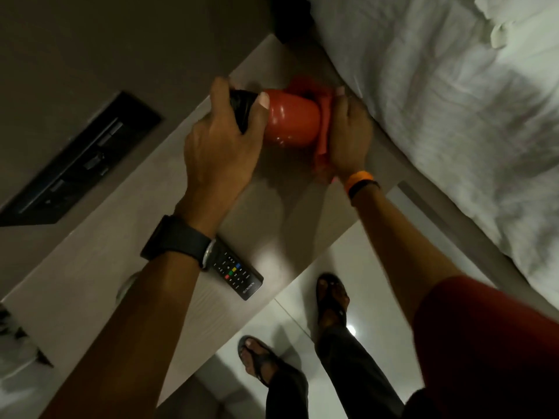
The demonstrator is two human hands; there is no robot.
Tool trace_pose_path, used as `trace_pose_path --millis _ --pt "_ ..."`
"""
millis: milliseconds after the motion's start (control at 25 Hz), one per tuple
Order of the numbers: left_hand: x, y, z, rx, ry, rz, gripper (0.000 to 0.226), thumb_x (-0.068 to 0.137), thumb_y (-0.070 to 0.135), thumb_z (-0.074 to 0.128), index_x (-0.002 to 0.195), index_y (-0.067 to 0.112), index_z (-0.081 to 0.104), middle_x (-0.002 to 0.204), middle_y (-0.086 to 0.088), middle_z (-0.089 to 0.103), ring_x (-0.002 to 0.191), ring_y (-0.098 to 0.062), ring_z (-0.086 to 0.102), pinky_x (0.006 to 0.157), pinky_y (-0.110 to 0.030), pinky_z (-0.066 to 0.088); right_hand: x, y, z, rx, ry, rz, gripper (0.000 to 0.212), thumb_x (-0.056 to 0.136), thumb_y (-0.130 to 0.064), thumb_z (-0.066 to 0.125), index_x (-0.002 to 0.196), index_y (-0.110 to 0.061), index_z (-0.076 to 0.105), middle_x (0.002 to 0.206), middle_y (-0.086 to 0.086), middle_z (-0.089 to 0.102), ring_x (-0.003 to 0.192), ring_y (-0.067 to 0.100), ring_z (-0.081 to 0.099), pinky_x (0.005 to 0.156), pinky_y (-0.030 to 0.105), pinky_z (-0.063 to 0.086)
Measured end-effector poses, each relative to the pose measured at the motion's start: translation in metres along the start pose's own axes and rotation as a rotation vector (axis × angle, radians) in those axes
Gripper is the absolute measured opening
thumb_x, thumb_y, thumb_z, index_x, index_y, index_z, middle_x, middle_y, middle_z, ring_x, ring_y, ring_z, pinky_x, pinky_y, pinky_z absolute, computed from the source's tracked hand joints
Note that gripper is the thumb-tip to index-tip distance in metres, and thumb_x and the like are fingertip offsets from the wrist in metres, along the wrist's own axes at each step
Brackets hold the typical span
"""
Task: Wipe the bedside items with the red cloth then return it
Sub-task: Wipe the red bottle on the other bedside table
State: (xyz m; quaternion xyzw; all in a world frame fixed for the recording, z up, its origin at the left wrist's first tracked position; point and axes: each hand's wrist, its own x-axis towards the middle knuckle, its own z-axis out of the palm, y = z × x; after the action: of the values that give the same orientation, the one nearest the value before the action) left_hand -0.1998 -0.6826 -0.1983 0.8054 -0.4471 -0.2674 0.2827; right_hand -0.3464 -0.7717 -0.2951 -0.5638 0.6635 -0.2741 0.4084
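A glossy red bottle (pixel 292 117) with a black cap lies tilted on its side above the bedside table (pixel 287 213). My left hand (pixel 220 146) grips its black cap end. Against the bottle's base my right hand (pixel 348 137) presses the red cloth (pixel 323 128), which bunches around that end and hangs below my palm. A black remote control (pixel 239 275) lies on the table near its front edge, partly under my left wrist.
The bed with white bedding (pixel 453 101) runs along the table's right side. A dark switch panel (pixel 81 161) is set in the wall at left. White items (pixel 15 343) sit at the table's left end. My sandalled feet (pixel 331 300) stand on glossy floor tiles below.
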Motion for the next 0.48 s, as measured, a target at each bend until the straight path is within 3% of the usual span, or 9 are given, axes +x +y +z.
trace_pose_path --millis 80,160,240,320,360,400,480 --pt "0.006 0.0 -0.005 0.003 -0.186 0.154 0.075 0.095 0.035 0.066 0.154 0.015 0.023 0.159 -0.01 0.029 0.145 -0.025 0.036 0.117 -0.041 0.04 0.024 0.001 -0.009 -0.007 -0.141 0.114 0.042 0.108 -0.031 0.036 0.095 -0.001 0.062 0.109 0.025 0.067 0.096 0.032 0.06 0.089 0.038 0.047" --pt "0.008 0.0 -0.002 0.108 -0.256 0.348 0.085 0.091 0.018 0.072 0.155 0.005 0.017 0.162 -0.019 0.017 0.15 -0.023 0.021 0.122 -0.034 0.029 0.038 -0.01 -0.012 0.096 -0.099 0.15 0.044 0.108 -0.027 0.037 0.076 -0.003 0.056 0.084 0.021 0.062 0.077 0.022 0.05 0.073 0.031 0.041" --pt "0.005 0.005 0.002 0.102 -0.195 0.349 0.072 0.094 0.02 0.069 0.15 0.005 0.027 0.154 -0.021 0.027 0.143 -0.026 0.035 0.113 -0.029 0.039 0.035 -0.025 -0.014 0.288 0.007 0.183 0.05 0.108 -0.023 0.039 0.059 -0.015 0.043 0.062 0.004 0.046 0.062 0.012 0.043 0.063 0.028 0.035" --pt "0.003 0.01 0.006 0.043 -0.111 0.259 0.063 0.099 0.033 0.062 0.149 0.01 0.031 0.148 -0.019 0.035 0.132 -0.026 0.048 0.101 -0.028 0.05 0.002 -0.043 -0.008 0.373 0.089 0.077 0.046 0.107 -0.023 0.041 0.061 -0.02 0.045 0.062 -0.006 0.046 0.056 0.0 0.044 0.061 0.018 0.04" --pt "0.002 0.013 0.009 0.045 -0.074 0.225 0.063 0.099 0.04 0.056 0.15 0.014 0.031 0.144 -0.018 0.039 0.123 -0.024 0.052 0.093 -0.026 0.053 -0.019 -0.047 -0.001 0.417 0.097 0.012 0.039 0.106 -0.025 0.041 0.071 -0.017 0.056 0.071 -0.004 0.057 0.065 -0.002 0.054 0.071 0.018 0.048" --pt "0.0 0.015 0.012 0.074 -0.035 0.207 0.062 0.099 0.046 0.052 0.151 0.018 0.032 0.139 -0.017 0.045 0.113 -0.02 0.055 0.085 -0.024 0.054 -0.043 -0.049 0.007 0.435 0.077 -0.081 0.033 0.105 -0.027 0.04 0.091 -0.011 0.066 0.091 0.002 0.067 0.087 0.004 0.064 0.09 0.029 0.054" --pt "-0.006 0.015 0.014 0.163 0.043 0.207 0.054 0.1 0.049 0.048 0.144 0.019 0.042 0.123 -0.015 0.058 0.098 -0.02 0.061 0.077 -0.029 0.056 -0.077 -0.04 0.018 0.323 0.029 -0.315 0.038 0.105 -0.026 0.037 0.129 -0.007 0.058 0.134 0.01 0.062 0.133 0.022 0.054 0.12 0.05 0.035"
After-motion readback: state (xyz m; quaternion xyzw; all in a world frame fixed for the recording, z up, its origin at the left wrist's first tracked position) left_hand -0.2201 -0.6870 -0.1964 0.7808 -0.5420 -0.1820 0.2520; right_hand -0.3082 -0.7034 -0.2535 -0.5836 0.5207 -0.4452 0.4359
